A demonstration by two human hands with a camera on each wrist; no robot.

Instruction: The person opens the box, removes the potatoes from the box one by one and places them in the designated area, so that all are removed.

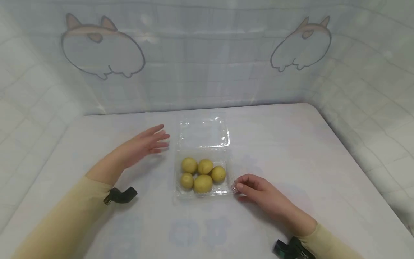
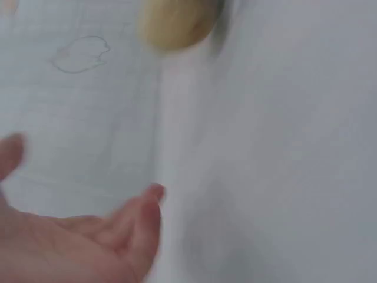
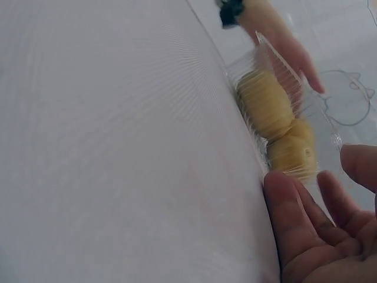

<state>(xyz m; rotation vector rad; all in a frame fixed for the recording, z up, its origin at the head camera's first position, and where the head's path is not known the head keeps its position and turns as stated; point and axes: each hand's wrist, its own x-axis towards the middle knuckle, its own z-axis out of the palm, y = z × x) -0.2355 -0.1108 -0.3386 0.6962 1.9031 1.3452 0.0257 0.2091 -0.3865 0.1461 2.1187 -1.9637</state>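
A clear plastic clamshell box (image 1: 207, 149) lies with its lid (image 1: 203, 133) folded back, away from me. Several yellow potatoes (image 1: 203, 183) sit together in its base; some also show through the ribbed wall in the right wrist view. My right hand (image 1: 263, 196) pinches the base's near right corner between thumb and fingers. To the left of the lid, my left hand (image 1: 143, 145) hovers with its fingers extended, apart from the box and holding nothing. In the left wrist view one blurred potato (image 2: 177, 23) appears beyond the left hand (image 2: 76, 242).
A white patterned cloth covers the table (image 1: 291, 144). Pale curtains (image 1: 207, 57) with cartoon animal outlines hang behind it and on both sides. A black wrist-camera mount (image 1: 121, 196) juts from the left sleeve; a similar mount (image 1: 292, 248) sits on the right one.
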